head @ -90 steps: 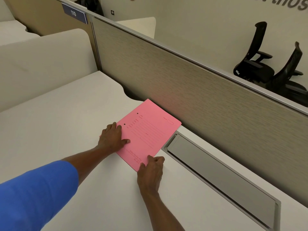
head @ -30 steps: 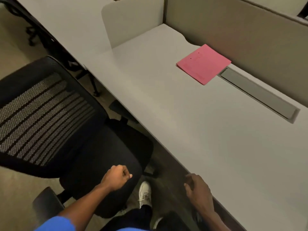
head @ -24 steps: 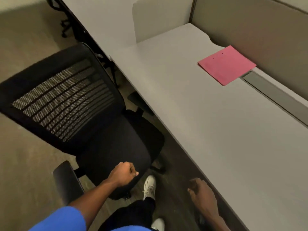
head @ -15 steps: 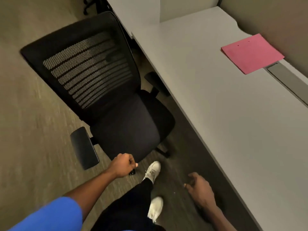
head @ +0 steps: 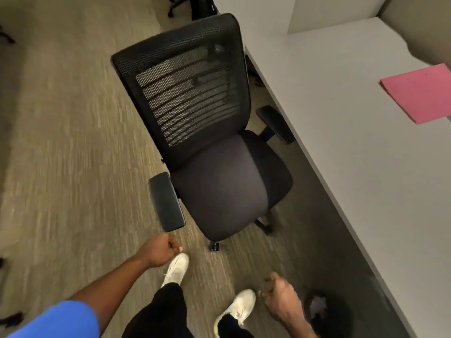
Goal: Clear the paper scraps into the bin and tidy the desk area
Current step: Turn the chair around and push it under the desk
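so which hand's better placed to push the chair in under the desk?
Left, probably. The left hand sits just short of the chair's near armrest; the right hand hangs lower, near the dark bin.

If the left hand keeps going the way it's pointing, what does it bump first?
Probably the chair's near armrest. The left hand, loosely fisted, sits just short of it, though their heights are hard to compare.

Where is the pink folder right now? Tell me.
In the head view the pink folder lies flat on the white desk at the right edge of the picture, beyond and to the right of the black office chair.
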{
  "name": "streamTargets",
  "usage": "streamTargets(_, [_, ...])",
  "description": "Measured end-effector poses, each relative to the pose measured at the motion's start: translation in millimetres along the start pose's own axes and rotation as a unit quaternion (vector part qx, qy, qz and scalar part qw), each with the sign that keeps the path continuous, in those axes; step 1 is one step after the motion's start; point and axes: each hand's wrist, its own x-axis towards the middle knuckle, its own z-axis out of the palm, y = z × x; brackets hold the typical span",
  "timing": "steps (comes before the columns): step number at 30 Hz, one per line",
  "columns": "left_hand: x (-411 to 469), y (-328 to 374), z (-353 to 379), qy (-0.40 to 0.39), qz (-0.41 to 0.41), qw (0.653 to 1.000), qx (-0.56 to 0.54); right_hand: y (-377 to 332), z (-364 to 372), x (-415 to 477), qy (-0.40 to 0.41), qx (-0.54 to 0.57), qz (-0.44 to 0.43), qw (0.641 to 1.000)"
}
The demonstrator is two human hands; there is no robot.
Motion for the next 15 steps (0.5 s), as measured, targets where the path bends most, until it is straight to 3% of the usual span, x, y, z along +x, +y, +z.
streamTargets(9, [37, -75, -121, 0.043, -0.002, 0.999, 0.006, -132, 29, 31, 0.045, 0.015, 0.005, 0.999])
streamTargets(15, [81, -81, -233, 0.083, 0.06, 0.995, 0.002, -228, 60, 66, 0.086, 0.052, -0.017, 0.995])
